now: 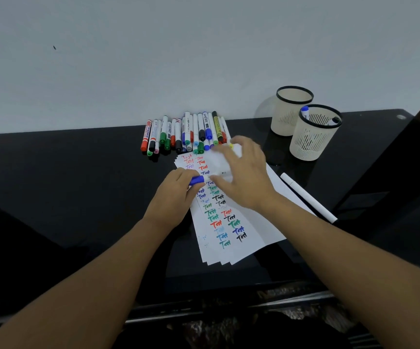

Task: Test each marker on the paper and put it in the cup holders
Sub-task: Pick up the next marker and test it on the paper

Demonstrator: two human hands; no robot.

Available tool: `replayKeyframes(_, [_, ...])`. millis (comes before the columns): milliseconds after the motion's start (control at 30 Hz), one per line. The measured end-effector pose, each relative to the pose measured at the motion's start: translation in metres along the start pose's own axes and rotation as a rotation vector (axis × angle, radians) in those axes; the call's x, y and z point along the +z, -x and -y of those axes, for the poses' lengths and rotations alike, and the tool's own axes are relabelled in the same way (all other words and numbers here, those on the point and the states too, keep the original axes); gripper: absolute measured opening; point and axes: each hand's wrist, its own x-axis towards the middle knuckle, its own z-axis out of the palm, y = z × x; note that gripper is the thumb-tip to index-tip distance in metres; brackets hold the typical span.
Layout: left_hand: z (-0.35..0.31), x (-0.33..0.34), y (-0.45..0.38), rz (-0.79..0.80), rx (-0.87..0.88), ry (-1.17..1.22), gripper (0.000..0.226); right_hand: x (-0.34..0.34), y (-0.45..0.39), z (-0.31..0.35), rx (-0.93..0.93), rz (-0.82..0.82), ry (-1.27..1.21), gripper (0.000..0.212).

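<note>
Blue is what I spot first: the blue cap (pixel 197 180) of a marker sticks out of my left hand (pixel 176 195), whose fingers are curled round it, over the upper part of the paper (pixel 248 229). The marker's barrel runs right from the cap and is mostly hidden beneath my right hand (pixel 244 176); what little shows is blurred, so I cannot tell whether the cap is on or off. My right hand lies over the sheet with its fingers spread and fairly straight; I cannot tell whether they hold anything underneath.

The paper is a fanned stack of white sheets on the black desk (pixel 65 177), the top one covered with coloured "Test" scribbles, some too smeared to read. Behind it, against the wall, lies a row of markers (pixel 186 133) with their caps towards me; the rightmost ones are cut off by my right hand.

To the right stand two cream cup holders, just beside each other. The near cup holder (pixel 312 141) carries a blue-capped marker (pixel 304 112) and a darker one only half visible. The far cup holder (pixel 288 109) shows nothing inside from here. A white pen (pixel 308 197) lies on the desk by the paper's right edge.
</note>
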Motion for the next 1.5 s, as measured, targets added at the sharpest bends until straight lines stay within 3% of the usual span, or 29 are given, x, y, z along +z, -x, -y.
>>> replayKeyframes(67, [0.001, 0.000, 0.001, -0.023, 0.020, 0.019, 0.028, 0.001, -0.002, -0.003, -0.168, 0.172, 0.122, 0.042])
replayKeyframes(167, [-0.002, -0.002, 0.003, -0.025, 0.040, 0.009, 0.031, -0.001, -0.012, 0.000, -0.139, 0.441, 0.086, 0.027])
replayKeyframes(267, [-0.004, -0.002, 0.002, 0.008, -0.006, 0.011, 0.036, -0.009, -0.019, 0.001, -0.113, 0.544, 0.045, 0.020])
replayKeyframes(333, [-0.004, -0.002, 0.000, 0.026, -0.010, -0.005, 0.036, -0.012, -0.019, 0.000, -0.153, 0.565, 0.104, 0.029])
replayKeyframes(700, [-0.007, -0.001, 0.002, -0.010, 0.092, -0.072, 0.028, -0.007, -0.014, -0.001, -0.218, 0.444, 0.334, 0.044])
replayKeyframes(900, [-0.005, -0.002, 0.000, 0.037, -0.006, -0.045, 0.034, -0.006, -0.015, -0.008, -0.122, 0.432, 0.349, 0.051])
replayKeyframes(1000, [0.000, 0.001, -0.001, -0.005, -0.073, -0.060, 0.034, -0.008, -0.012, -0.012, -0.018, 0.374, 0.188, 0.048])
replayKeyframes(1133, [0.008, 0.005, -0.001, -0.099, -0.150, -0.109, 0.025, -0.010, -0.006, -0.009, 0.206, 0.338, -0.326, 0.049])
replayKeyframes(1267, [0.010, 0.006, -0.003, -0.061, -0.307, -0.153, 0.035, 0.002, 0.004, 0.005, 0.462, 0.165, -0.716, 0.040])
replayKeyframes(1367, [0.009, 0.004, -0.006, -0.012, -0.290, -0.136, 0.050, 0.011, 0.017, 0.009, 0.422, 0.184, -0.647, 0.036])
replayKeyframes(1500, [0.010, 0.003, -0.007, 0.109, -0.177, -0.143, 0.049, 0.016, 0.027, 0.010, 0.325, 0.220, -0.577, 0.034])
